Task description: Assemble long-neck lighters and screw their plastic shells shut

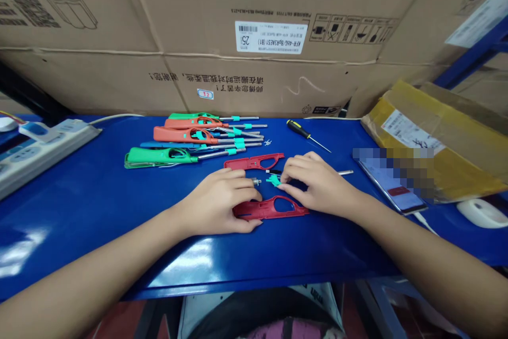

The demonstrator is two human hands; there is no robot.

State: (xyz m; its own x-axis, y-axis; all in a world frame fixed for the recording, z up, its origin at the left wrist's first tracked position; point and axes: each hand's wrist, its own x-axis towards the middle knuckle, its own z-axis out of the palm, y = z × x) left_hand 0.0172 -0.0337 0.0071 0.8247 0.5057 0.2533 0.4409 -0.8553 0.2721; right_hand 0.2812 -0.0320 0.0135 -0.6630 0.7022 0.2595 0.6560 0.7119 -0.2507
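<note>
Two red half shells of a stick lighter lie open on the blue table: a far half [254, 162] and a near half [278, 208]. My left hand [222, 201] grips the handle end of the near half between thumb and fingers. Under its fingertips a small clear and metal part [257, 182] peeks out. My right hand [313, 183] is closed at the fingertips on a teal lighter trigger [273, 180], just beyond the near half. A metal tube [346, 172] sticks out behind the right hand; its other end is hidden.
Several assembled stick lighters [190, 134] lie at the back left, with a screwdriver [307, 134] to their right. A phone [391, 183], a yellow-taped box [436, 138] and a white mouse [482, 213] are at right. A power strip [43, 146] is at left; cardboard [182, 21] stands behind.
</note>
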